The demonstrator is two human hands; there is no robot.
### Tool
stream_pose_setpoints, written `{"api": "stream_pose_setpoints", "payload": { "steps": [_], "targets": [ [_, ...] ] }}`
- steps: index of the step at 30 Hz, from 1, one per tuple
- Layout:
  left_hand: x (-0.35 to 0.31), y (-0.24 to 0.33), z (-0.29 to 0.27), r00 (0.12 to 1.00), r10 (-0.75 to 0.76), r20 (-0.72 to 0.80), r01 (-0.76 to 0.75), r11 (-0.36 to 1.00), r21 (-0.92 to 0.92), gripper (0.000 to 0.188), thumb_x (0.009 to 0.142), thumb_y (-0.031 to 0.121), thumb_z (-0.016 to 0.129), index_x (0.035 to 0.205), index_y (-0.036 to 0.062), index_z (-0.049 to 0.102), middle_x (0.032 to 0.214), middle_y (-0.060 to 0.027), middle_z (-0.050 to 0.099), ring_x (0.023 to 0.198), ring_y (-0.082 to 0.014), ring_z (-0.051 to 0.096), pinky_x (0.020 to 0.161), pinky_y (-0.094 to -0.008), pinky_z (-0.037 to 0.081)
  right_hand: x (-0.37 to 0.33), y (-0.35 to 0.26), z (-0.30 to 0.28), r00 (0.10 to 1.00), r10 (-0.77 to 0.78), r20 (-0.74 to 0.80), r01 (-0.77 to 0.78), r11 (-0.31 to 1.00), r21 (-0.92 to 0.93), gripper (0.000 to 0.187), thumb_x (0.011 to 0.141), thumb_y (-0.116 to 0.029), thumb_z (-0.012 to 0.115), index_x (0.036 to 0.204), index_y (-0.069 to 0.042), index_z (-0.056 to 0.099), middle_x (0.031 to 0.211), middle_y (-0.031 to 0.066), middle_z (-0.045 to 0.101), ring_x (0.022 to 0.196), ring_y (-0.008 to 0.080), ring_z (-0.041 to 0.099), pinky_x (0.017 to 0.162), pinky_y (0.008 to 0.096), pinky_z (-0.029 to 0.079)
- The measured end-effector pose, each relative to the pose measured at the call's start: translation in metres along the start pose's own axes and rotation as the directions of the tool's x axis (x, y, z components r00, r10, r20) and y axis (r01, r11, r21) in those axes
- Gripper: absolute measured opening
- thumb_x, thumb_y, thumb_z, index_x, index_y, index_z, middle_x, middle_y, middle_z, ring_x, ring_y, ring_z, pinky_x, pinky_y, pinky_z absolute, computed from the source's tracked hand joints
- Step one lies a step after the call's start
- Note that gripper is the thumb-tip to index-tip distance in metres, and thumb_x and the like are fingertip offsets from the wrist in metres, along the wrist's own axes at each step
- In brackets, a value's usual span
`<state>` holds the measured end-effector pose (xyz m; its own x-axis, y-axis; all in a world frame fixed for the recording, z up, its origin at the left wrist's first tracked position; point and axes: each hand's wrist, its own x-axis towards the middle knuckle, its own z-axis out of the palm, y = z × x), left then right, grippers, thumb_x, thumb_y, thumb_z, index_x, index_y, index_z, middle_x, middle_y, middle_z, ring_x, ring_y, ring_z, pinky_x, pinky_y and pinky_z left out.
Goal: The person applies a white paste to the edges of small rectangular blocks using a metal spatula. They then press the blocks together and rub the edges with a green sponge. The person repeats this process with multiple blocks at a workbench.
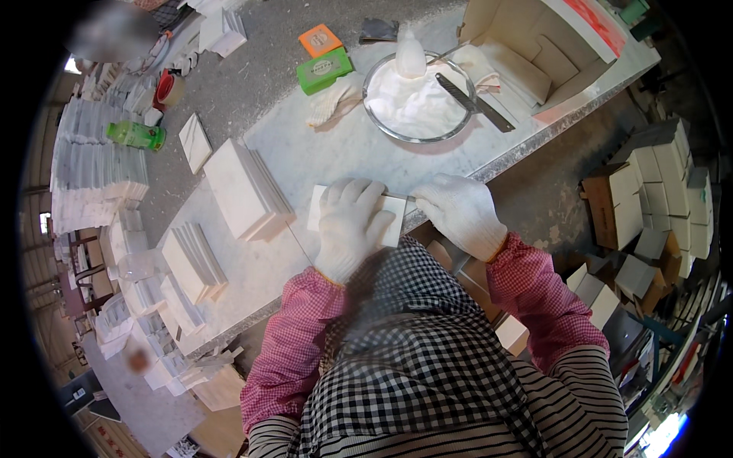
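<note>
The left hand (347, 221), thumb apart, pressed a white tile (391, 219) near the worktop's edge (519, 153); the right hand (460, 212) pinched a thin tool (398, 196).

Can make out dark print across the top of a small, flat, green cardboard box (324, 72) at the upper centre of the frame, and a darker printed mark on the small, flat, orange box (319, 40) just above it, both too small to read surely. Can also see a short row of red written characters (113, 440) near the lower left rim, on a surface hard to identify, too blurred to read.
</note>
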<state>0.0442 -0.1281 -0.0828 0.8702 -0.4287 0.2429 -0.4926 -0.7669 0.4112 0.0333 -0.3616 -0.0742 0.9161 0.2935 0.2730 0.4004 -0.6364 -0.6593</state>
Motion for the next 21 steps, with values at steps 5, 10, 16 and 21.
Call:
{"api": "stream_pose_setpoints", "payload": {
  "steps": [5, 10, 16, 21],
  "targets": [
    [0.000, 0.000, 0.000, 1.000, 0.005, -0.007, -0.005, 1.000, -0.019, 0.044, 0.083, 0.029, 0.077, 0.122, 0.0085, 0.071, 0.121, -0.0111, 0.070, 0.117, -0.0358, 0.061, 0.103, -0.0468, 0.046, -0.001, 0.002, 0.003, 1.000, -0.017, 0.023, 0.018, 0.998, -0.059, 0.010, 0.090, -0.011, 0.071, 0.100, -0.009, 0.074, 0.087, 0.0119, 0.068, 0.080, 0.0350, 0.068, 0.071, 0.0431, 0.055],
    [-0.001, -0.001, 0.000, 1.000, 0.014, -0.017, -0.014, 0.999, -0.029, 0.043, 0.083, 0.029, 0.077, 0.120, 0.0082, 0.072, 0.120, -0.0112, 0.070, 0.115, -0.0357, 0.061, 0.102, -0.0470, 0.046, -0.006, 0.007, 0.012, 0.999, -0.015, 0.039, 0.019, 0.994, -0.112, 0.007, 0.091, -0.012, 0.070, 0.098, -0.010, 0.072, 0.085, 0.0117, 0.066, 0.079, 0.0350, 0.067, 0.070, 0.0443, 0.055],
    [-0.001, -0.001, -0.003, 1.000, 0.012, -0.008, -0.012, 0.999, -0.052, 0.043, 0.082, 0.028, 0.077, 0.120, 0.0074, 0.071, 0.121, -0.0117, 0.070, 0.117, -0.0360, 0.060, 0.103, -0.0469, 0.046, -0.005, 0.012, 0.017, 0.993, -0.001, 0.116, 0.023, 0.982, -0.190, 0.010, 0.095, -0.018, 0.066, 0.099, -0.012, 0.072, 0.087, 0.0130, 0.067, 0.081, 0.0362, 0.068, 0.071, 0.0445, 0.055],
    [-0.002, -0.003, -0.001, 1.000, 0.000, -0.020, -0.001, 0.997, -0.083, 0.044, 0.082, 0.028, 0.078, 0.120, 0.0063, 0.071, 0.122, -0.0134, 0.069, 0.119, -0.0372, 0.059, 0.104, -0.0470, 0.045, 0.007, 0.011, 0.007, 0.995, -0.031, 0.092, 0.043, 0.989, -0.139, 0.016, 0.094, -0.019, 0.058, 0.097, -0.011, 0.072, 0.088, 0.0134, 0.069, 0.082, 0.0360, 0.069, 0.073, 0.0477, 0.054]
  ]
}}
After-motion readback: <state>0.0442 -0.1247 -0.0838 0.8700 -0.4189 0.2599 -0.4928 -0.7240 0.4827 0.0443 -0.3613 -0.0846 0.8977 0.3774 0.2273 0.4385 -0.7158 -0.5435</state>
